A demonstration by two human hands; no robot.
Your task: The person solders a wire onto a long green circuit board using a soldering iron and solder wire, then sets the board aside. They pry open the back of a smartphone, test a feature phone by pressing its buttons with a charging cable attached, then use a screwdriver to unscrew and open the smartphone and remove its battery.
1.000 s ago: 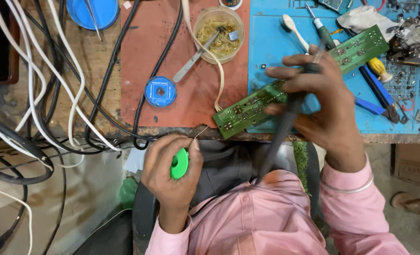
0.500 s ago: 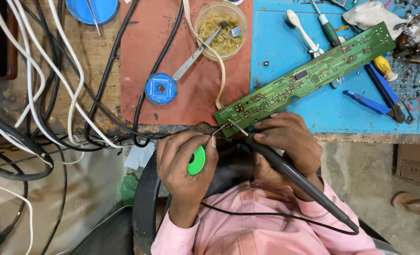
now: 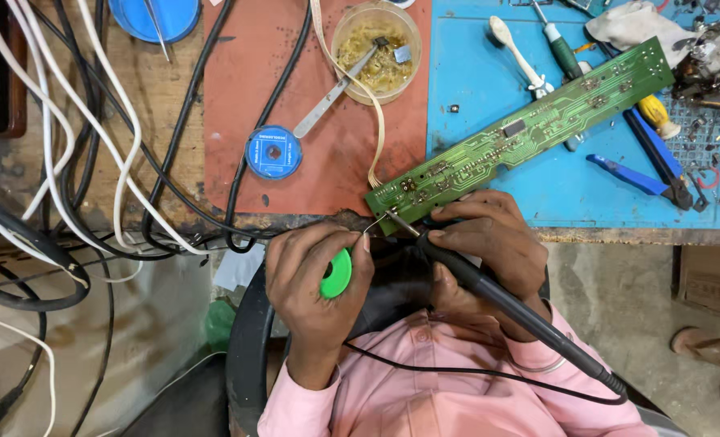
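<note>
A long green circuit board (image 3: 530, 129) lies slanted across the blue mat, its near end at the bench edge. My right hand (image 3: 489, 243) grips a black soldering iron (image 3: 522, 311), whose tip touches the board's near end. My left hand (image 3: 311, 283) holds a green solder spool (image 3: 337, 273) and feeds a thin wire toward the same spot. The iron's black cord trails over my pink shirt.
A brown mat (image 3: 295, 97) carries a blue solder-wick reel (image 3: 273, 152) and a plastic tub (image 3: 376, 50) with tweezers in it. Screwdrivers, blue cutters (image 3: 631, 176) and small parts lie on the blue mat (image 3: 473, 81). Black and white cables cover the left side.
My right hand moved from above the board down to its near end, bringing the iron's tip onto it. My left hand rose with the spool toward the same point.
</note>
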